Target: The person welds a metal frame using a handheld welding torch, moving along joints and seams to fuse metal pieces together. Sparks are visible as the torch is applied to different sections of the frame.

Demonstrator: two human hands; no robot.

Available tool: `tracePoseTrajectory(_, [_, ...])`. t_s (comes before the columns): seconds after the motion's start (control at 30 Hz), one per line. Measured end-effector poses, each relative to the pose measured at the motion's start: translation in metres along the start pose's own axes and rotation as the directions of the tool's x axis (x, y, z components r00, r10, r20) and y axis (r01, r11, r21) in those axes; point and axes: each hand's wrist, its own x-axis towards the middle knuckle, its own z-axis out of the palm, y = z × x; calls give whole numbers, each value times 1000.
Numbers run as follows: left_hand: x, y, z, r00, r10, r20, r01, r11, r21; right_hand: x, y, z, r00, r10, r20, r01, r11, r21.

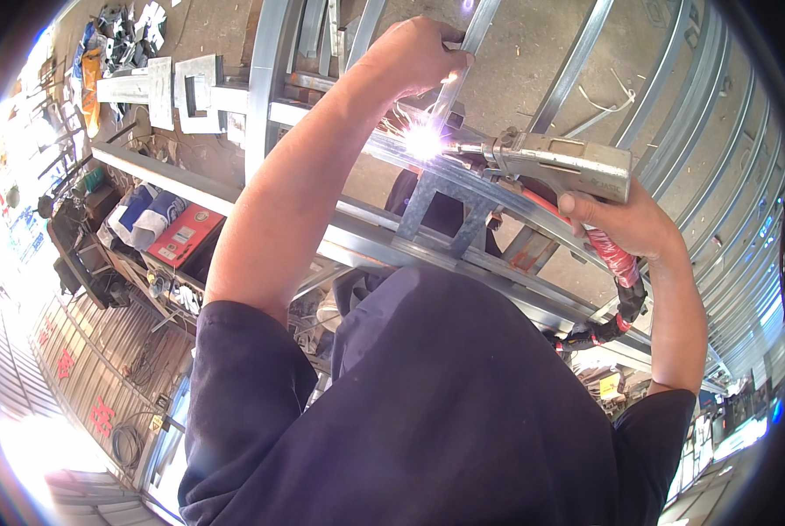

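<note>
My right hand [633, 219] is closed round the grip of a boxy grey welding gun [576, 164]. A cable [616, 260] wrapped in red and black hangs from the gun. Its thin nozzle points left into a bright white-violet arc [424, 140] with sparks, where an upright metal tube [477, 33] meets a long metal rail [489, 187]. The glare hides the joint itself. Reaching over from the left, my left hand [417, 60] is closed on the tube just above the arc. A cut-out metal bracket [420, 206] stands against the rail on my side.
Parallel metal bars [572, 66] extend across the far and right side. Flat plates [201, 95] with cut-outs lie on a beam at left. Further left are a red-topped box [185, 237] and scrap [130, 35] on the floor.
</note>
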Motion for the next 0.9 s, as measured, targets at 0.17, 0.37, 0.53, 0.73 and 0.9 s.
tracePoseTrajectory(0.17, [-5,10,-5,998,-61,33,61,998,1,-1,4,-2,1000,16,-17,-16,1000,-13])
tracePoseTrajectory(0.37, [1,4,-5,998,-33,51,31,999,40,-3,6,-4,998,54,-20,-54,998,-33])
tracePoseTrajectory(0.53, [-1,12,-9,997,-55,58,50,996,77,-6,8,-4,998,53,-33,-53,999,-3])
tracePoseTrajectory(0.73, [-7,14,-10,1000,-3,17,1,996,89,-9,13,-9,999,37,6,-37,999,-6])
tracePoseTrajectory(0.9, [-14,24,0,870,330,-366,-215,922,323,-39,36,-32,997,10,-74,6,979,205])
